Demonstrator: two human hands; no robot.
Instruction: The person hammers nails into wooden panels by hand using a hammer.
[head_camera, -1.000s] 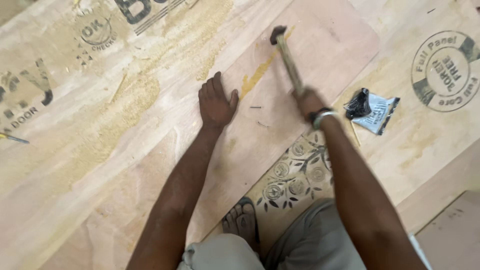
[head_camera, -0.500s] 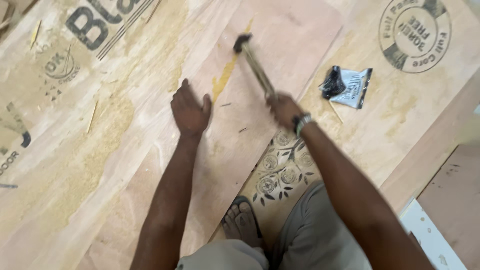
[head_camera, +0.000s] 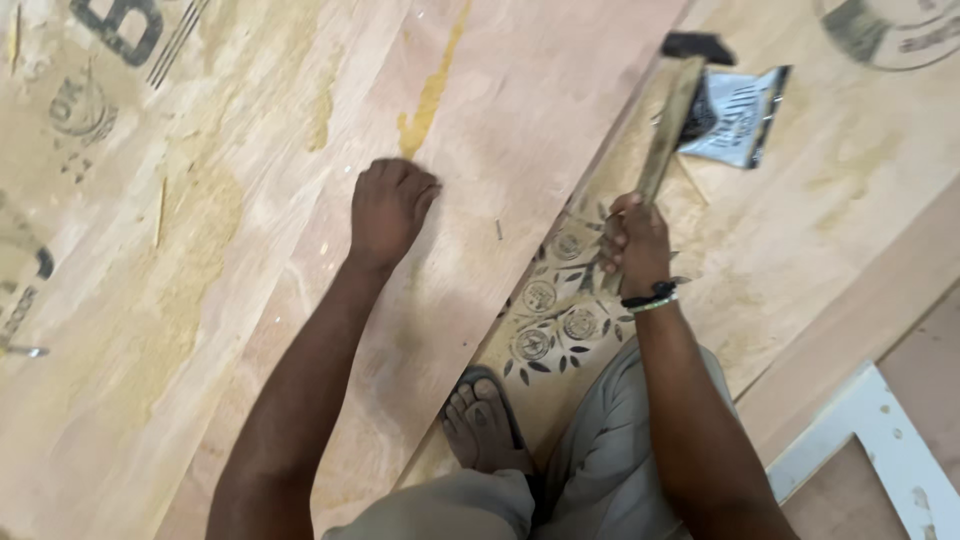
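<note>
Overhead, the right hand (head_camera: 633, 240) grips a hammer (head_camera: 668, 125) — handle slanting up and away, head raised — while the left hand (head_camera: 390, 208), curled on the plywood (head_camera: 520, 90), lies nearer the nail (head_camera: 498, 230).

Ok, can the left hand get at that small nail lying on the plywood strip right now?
Probably yes. The left hand rests knuckles-down on the plywood strip, and the nail lies just to its right on the same bare surface with nothing between them. The right hand and hammer are off to the side.
</note>
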